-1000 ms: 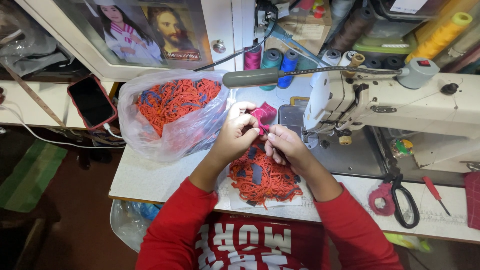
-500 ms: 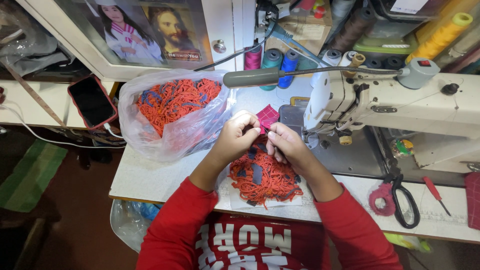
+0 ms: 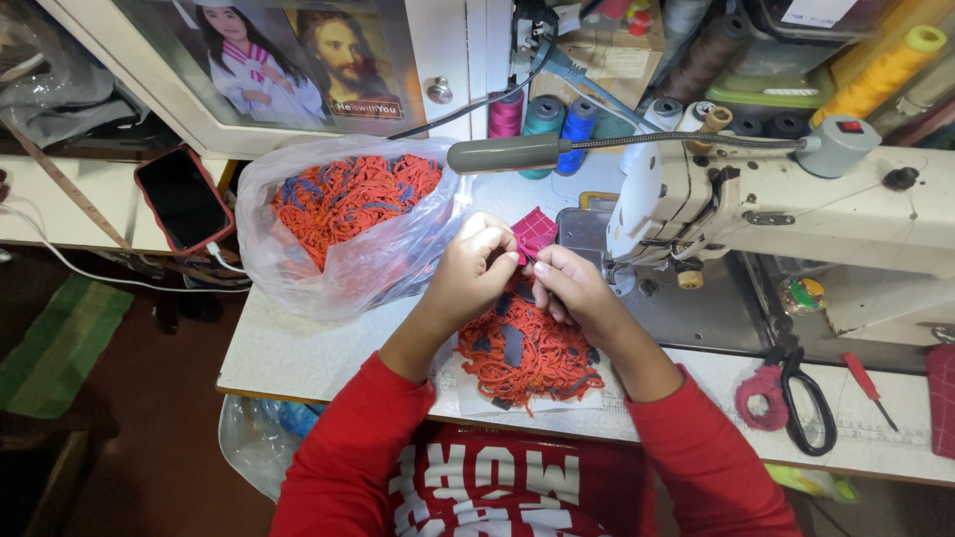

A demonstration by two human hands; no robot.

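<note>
Near the desk's point(image 3: 328, 358) front edge, both hands, left hand point(image 3: 476, 268) and right hand point(image 3: 569, 288), pinch closed on a small maroon cloth patch point(image 3: 533, 233) above the orange trimmings pile point(image 3: 532, 350), apparently picking threads off it, which calls for steady fingertip work.

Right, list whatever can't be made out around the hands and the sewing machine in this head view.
- What the left hand and right hand pinch: fingers cover all but a dark bit beside the pink checked fabric piece.
- Needle area of the sewing machine: hidden behind the machine's head and grey lamp.
- Red fabric: cut off by the right edge.
- Contents of the plastic bag: tangled orange strips, no single piece distinct.
</note>
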